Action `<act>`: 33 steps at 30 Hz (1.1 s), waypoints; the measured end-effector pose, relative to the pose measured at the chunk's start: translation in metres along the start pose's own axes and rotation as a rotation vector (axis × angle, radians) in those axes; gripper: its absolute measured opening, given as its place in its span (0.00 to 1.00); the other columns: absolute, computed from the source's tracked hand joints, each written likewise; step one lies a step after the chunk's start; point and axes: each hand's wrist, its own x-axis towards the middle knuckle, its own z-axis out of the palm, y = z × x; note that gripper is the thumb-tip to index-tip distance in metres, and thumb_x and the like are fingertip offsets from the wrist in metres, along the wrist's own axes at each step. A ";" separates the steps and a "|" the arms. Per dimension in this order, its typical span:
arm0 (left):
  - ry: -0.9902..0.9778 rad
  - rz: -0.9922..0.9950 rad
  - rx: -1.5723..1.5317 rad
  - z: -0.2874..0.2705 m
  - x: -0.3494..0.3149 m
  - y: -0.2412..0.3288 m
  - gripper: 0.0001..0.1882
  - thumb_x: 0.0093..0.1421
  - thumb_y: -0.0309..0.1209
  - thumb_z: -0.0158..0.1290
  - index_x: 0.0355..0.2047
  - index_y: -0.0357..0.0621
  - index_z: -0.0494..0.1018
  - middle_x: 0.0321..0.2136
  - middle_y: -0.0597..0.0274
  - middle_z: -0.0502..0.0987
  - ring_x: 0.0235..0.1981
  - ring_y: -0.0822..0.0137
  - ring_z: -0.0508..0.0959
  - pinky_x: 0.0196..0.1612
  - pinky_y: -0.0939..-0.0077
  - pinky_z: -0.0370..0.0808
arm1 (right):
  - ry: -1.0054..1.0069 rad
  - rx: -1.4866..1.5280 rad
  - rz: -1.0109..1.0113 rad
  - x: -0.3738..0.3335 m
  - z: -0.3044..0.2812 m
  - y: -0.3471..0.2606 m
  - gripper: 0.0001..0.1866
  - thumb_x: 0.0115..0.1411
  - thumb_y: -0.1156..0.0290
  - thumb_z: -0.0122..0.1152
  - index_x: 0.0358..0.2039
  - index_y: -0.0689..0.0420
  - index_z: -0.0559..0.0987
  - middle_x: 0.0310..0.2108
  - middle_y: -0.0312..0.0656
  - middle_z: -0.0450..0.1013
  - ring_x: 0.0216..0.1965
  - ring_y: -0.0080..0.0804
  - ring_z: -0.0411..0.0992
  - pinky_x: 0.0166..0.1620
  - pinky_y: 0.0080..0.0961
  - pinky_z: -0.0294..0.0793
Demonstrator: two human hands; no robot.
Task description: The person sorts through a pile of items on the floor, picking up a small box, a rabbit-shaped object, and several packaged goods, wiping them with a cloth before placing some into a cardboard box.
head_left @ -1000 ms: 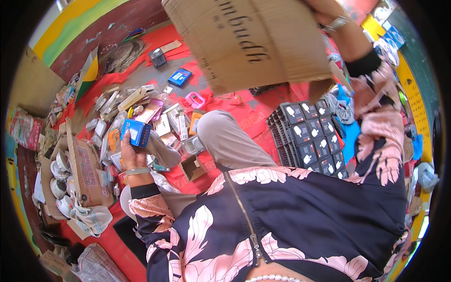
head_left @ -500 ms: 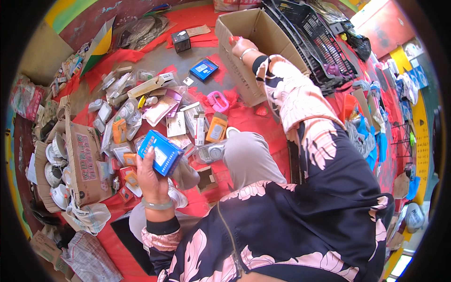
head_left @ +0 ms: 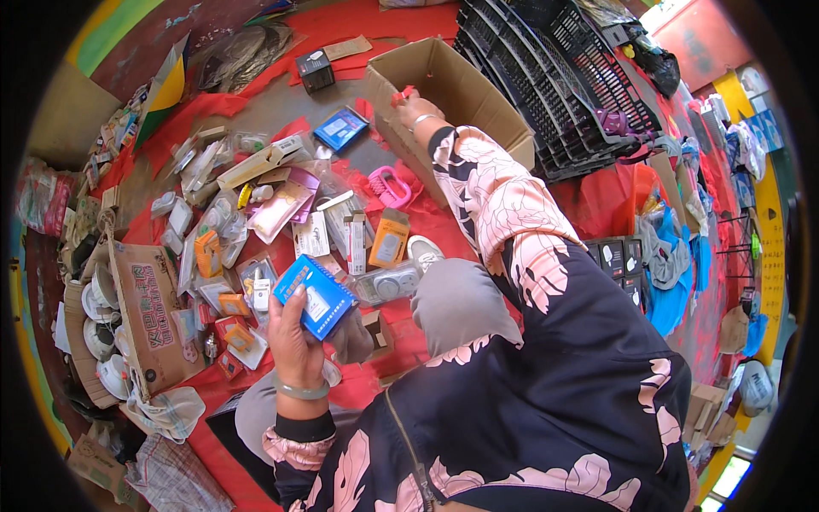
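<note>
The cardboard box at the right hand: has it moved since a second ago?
Yes, downward: the cardboard box was held up, largely hiding the black crates; now it sits lower, left of them.

Torn red sheeting partly covers the grey floor, where a black carton, a flat blue box, an open cardboard box, a pink plastic handle and loose packages lie

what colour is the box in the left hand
The box is blue with white markings, best seen in the head view.
</note>
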 end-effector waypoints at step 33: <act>-0.243 -0.343 0.219 -0.039 -0.013 -0.099 0.24 0.58 0.29 0.46 0.53 0.30 0.58 0.34 0.56 0.75 0.38 0.69 0.74 0.44 0.76 0.69 | -0.443 0.759 0.650 0.065 -0.002 0.145 0.13 0.53 0.56 0.54 0.20 0.51 0.72 0.09 0.40 0.63 0.06 0.34 0.58 0.10 0.26 0.59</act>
